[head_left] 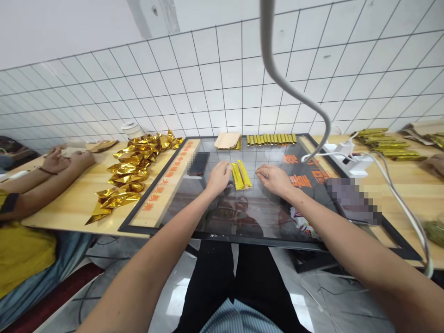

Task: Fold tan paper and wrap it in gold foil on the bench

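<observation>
A small folded sheet of gold paper (pixel 245 173) lies on the glass-topped frame between my hands, with a tan strip down its middle. My left hand (pixel 218 179) rests close by its left edge, fingers drawn together; whether they pinch anything is hidden. On the other side, my right hand (pixel 274 179) stays a little apart from the sheet, its fingertips curled against the thumb with nothing visible in them. Behind the sheet sit a stack of tan paper (pixel 227 140) and a row of gold paper rolls (pixel 271 139).
Shiny folded gold foil pieces (pixel 128 173) are heaped at left, beside another person's hands (pixel 71 159). A dark phone (pixel 199 163) lies on the glass. A white power strip (pixel 354 162), a hanging cable (pixel 294 95) and more gold rolls (pixel 390 145) are at right.
</observation>
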Available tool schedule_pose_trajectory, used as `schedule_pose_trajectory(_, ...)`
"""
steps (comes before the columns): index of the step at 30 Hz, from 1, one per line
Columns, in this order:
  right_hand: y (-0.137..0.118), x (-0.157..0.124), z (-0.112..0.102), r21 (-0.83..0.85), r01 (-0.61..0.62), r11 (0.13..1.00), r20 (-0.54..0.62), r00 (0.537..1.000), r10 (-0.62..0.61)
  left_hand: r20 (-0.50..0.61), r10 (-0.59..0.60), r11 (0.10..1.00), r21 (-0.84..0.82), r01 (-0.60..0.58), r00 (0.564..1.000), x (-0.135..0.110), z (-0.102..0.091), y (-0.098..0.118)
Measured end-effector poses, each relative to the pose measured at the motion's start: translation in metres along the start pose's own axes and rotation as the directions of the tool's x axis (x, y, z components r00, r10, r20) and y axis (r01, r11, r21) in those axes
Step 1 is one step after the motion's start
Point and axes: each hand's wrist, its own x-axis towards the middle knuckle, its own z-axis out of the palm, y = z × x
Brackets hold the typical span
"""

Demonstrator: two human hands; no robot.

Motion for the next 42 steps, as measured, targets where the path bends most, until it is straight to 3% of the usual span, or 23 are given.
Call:
schedule_pose_trajectory(11, -0.001, -0.004, 0.000, 0.026, 0.025, 0.999, -0.010, 1.000, -0.024, 0.048, -0.016, 0.998, 0.057, 0.014, 0.999, -0.001, -0.001, 0.007)
schedule_pose_trajectory(16, -0.001, -0.003, 0.001, 0.029, 0.039, 0.999, -0.005, 0.999, -0.039, 0.089, 0.084, 0.995, 0.039, -0.088, 0.992, 0.002, -0.010, 0.004)
schedule_pose_trajectory(20, -0.003, -0.005, 0.001, 0.031, 0.030, 0.999, -0.005, 1.000, -0.030, 0.203, 0.300, 0.953, -0.022, -0.302, 0.932, 0.014, -0.016, 0.005)
schedule_pose_trajectory(24, -0.006, -0.009, -0.002, 0.025, 0.009, 1.000, 0.006, 1.000, -0.009, 0.319, 0.418, 0.901, -0.025, -0.434, 0.850, 0.021, -0.014, 0.005)
schedule_pose_trajectory(27, -0.009, -0.009, -0.004, 0.016, -0.010, 1.000, 0.025, 1.000, 0.009, 0.354, 0.402, 0.903, -0.001, -0.430, 0.844, 0.018, -0.012, 0.005)
schedule_pose_trajectory(31, -0.015, 0.006, -0.012, 0.026, -0.081, 0.996, 0.055, 0.995, 0.079, 0.348, 0.323, 0.925, 0.078, -0.371, 0.880, 0.011, -0.014, 0.013)
schedule_pose_trajectory(36, -0.028, 0.039, -0.018, 0.030, -0.199, 0.979, 0.242, 0.952, 0.186, 0.352, 0.232, 0.899, 0.279, -0.338, 0.907, 0.008, -0.016, 0.026)
schedule_pose_trajectory(42, -0.034, 0.041, -0.010, 0.083, -0.294, 0.952, 0.245, 0.932, 0.267, 0.354, 0.218, 0.903, 0.279, -0.325, 0.909, 0.006, -0.016, 0.026)
